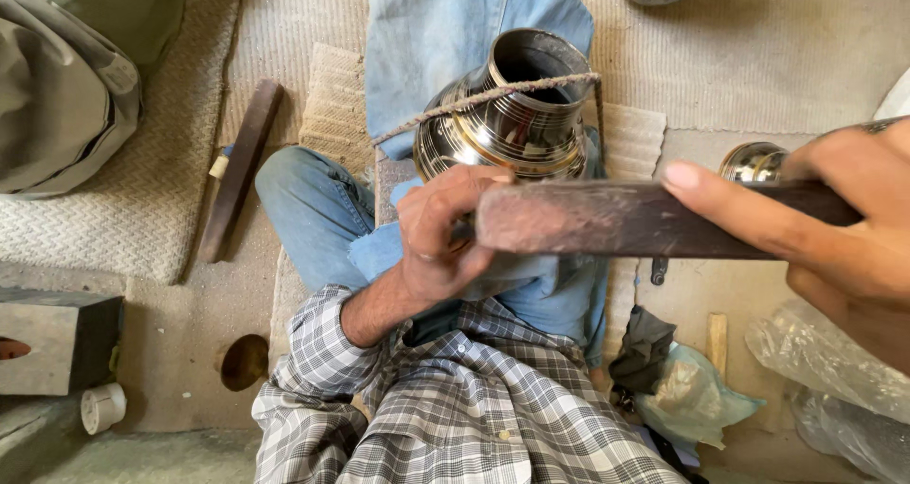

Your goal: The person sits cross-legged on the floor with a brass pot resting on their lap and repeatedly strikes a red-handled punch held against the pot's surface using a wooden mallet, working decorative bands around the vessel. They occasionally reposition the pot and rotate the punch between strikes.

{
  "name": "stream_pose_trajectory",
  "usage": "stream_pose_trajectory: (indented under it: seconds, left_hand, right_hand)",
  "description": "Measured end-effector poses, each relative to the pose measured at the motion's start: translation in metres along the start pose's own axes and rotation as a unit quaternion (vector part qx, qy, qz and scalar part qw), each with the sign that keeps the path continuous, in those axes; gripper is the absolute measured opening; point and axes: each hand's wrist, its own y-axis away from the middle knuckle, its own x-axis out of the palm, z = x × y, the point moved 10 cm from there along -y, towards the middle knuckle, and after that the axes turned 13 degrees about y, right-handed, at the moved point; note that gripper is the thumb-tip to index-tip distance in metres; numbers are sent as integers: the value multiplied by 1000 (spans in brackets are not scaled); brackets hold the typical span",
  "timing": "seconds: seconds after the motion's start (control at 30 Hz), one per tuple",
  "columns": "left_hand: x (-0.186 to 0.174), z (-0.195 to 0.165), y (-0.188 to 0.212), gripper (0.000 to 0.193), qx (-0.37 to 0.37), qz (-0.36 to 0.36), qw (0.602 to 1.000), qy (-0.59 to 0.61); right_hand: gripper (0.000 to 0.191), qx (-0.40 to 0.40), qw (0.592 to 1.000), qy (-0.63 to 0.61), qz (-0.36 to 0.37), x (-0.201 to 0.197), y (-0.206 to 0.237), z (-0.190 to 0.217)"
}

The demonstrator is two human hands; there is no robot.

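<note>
Left hand (438, 237): curling round the near end of a dark wooden bar (626, 219), fingers pressed on it.
Right hand (834, 223): gripping the bar's far end, forefinger lying along it.
Pot (517, 114): shiny metal, resting on the lap between denim legs, rope (474, 100) crossing its neck, just beyond the bar.
Risk: the bar may be skidding off polished metal, denting the pot; loosening rope would let it roll.
Around: second bar (242, 166) lying on matting at the left, grey block (57, 342), plastic bags (834, 370), small shiny bowl (751, 162) behind the right hand.
In the way: nothing between bar and pot.

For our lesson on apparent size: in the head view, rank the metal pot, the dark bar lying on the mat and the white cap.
1. metal pot
2. dark bar
3. white cap
</note>
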Motion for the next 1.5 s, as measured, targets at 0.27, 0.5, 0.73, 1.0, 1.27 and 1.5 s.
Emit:
stream_pose_trajectory:
  seconds: [0.27, 0.5, 0.73, 1.0, 1.27, 1.5]
  left_hand:
    - [-66, 10, -9, 44, -74, -172, 964, 191]
    - [-73, 33, -39, 45, -199, -58, 969, 134]
    - [-48, 47, -62, 51, -220, 66, 964, 134]
    - [-42, 59, -65, 53, -197, 160, 955, 155]
    - [-36, 61, -74, 50, -155, 218, 945, 186]
    - [-36, 65, -73, 50, -152, 252, 936, 192]
  right_hand:
    - [73, 273, 922, -225, -157, 62, 31, -20]
    - [66, 380, 595, -605, -368, 241, 70, 21]
    - [50, 489, 666, -507, -244, 277, 90, 21]
    - [43, 407, 717, -493, -279, 170, 78, -12]
    - [38, 372, 845, -337, -188, 84, 49, -36]
    - [13, 331, 940, -84, -8, 58, 37, -41]
